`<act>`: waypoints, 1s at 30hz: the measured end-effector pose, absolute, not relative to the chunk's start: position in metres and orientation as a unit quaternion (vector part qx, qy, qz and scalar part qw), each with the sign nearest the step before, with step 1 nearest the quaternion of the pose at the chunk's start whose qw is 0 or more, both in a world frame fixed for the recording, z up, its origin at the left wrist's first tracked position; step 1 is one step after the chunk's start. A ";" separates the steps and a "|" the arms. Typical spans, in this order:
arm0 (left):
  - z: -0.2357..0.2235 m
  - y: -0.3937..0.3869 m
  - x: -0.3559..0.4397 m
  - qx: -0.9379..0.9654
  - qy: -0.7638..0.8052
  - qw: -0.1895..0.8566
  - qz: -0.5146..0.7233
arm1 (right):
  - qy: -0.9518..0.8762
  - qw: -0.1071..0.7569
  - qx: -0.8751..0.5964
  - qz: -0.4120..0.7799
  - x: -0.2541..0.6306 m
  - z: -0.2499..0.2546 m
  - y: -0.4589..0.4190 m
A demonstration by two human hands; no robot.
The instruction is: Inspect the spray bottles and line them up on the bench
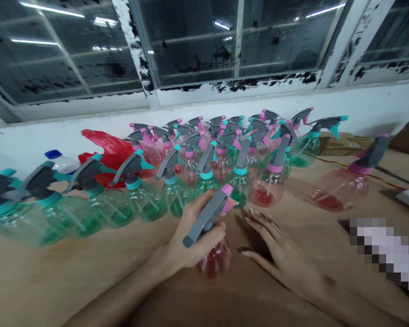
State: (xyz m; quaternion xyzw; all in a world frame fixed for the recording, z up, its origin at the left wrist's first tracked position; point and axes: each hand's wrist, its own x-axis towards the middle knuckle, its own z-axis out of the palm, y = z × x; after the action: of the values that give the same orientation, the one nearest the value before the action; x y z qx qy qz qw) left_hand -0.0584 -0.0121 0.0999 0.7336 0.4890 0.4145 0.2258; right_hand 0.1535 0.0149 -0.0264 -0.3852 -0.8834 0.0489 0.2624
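Note:
My left hand (194,236) is wrapped round the neck of a pink spray bottle (213,263) with a grey and pink trigger head, just in front of a row of bottles. Part of its body is hidden by my fingers. To the right, my right hand (276,245) lies flat and low over the wooden table (88,277), fingers spread and nothing in them. Beyond both hands stand a green spray bottle (238,184) with a teal collar and a pink spray bottle (266,188). Another pink spray bottle (341,188) stands apart at the right.
Several green spray bottles (146,202) line the left, with more pink and green ones behind. A red plastic bag (109,152) and a blue-capped bottle (59,161) sit at the back left. Brown packages (344,144) and thin wires (378,176) lie at the right, below the windows.

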 end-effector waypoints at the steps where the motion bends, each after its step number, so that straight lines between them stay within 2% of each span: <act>1: 0.101 -0.013 -0.058 0.737 0.481 0.233 0.414 | -0.882 0.258 -0.391 0.057 0.154 -0.027 0.015; 17: 0.099 -0.017 -0.055 0.747 0.472 0.224 0.411 | -0.889 0.238 -0.389 0.047 0.161 -0.030 0.017; 30: 0.098 -0.016 -0.054 0.735 0.479 0.237 0.417 | -0.888 0.254 -0.379 0.055 0.164 -0.032 0.017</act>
State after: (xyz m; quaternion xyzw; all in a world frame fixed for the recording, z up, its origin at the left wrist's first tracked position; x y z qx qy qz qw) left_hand -0.0543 -0.0160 0.0983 0.7350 0.4792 0.4172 0.2368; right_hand 0.1637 0.0175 -0.0316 -0.3788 -0.8883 0.0548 0.2538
